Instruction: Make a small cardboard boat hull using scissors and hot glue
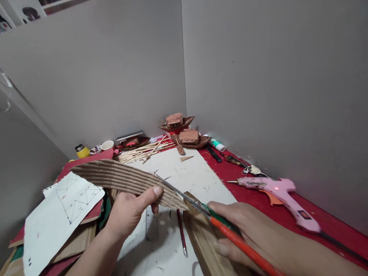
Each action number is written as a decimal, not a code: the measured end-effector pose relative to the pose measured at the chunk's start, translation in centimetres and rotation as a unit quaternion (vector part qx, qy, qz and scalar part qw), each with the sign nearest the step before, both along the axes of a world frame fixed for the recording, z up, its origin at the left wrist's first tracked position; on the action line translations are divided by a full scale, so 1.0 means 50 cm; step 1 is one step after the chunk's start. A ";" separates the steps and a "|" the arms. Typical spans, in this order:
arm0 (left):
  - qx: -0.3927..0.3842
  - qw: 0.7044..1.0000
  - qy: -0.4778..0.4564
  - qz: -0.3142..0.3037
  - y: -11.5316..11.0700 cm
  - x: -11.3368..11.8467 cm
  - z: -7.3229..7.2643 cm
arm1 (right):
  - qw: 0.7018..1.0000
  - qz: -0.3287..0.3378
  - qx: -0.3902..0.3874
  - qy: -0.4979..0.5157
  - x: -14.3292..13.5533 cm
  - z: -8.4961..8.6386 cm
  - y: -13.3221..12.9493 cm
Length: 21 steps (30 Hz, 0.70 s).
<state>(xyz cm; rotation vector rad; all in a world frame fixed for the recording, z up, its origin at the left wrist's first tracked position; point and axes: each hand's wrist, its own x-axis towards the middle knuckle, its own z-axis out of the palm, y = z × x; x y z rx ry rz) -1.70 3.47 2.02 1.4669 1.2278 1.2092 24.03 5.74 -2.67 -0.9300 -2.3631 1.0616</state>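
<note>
A long leaf-shaped strip of corrugated cardboard [118, 176] is pinched near its right part by my left hand [135, 207], thumb on top and fingers underneath. My right hand [244, 228] is closed round scissors [196, 203] with orange and green handles. The scissor blades lie along the strip's upper right edge, close to its pointed tip. Below the hands are a white sheet [163, 251], a dark red pen [181, 233] and a clear ruler [151, 224]. A brown cardboard piece [210, 245] lies beneath my right hand.
A pink glue gun [279, 189] rests on the red surface at right. Model boats [188, 137], wooden sticks [140, 150] and a paper cup [107, 145] stand at the back. A paper with drawn triangles [61, 218] tops stacked cardboard at left. Grey walls meet behind.
</note>
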 end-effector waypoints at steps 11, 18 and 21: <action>0.008 1.000 -0.012 -0.006 0.000 -0.004 0.002 | 0.998 0.032 -0.018 0.042 -0.002 0.021 -0.008; 0.029 0.998 0.047 0.016 -0.001 0.002 0.009 | 0.999 -0.016 -0.014 -0.037 -0.004 0.011 -0.011; 0.034 0.997 0.062 0.032 -0.001 0.006 0.009 | 0.997 -0.034 0.006 -0.063 -0.009 0.013 -0.012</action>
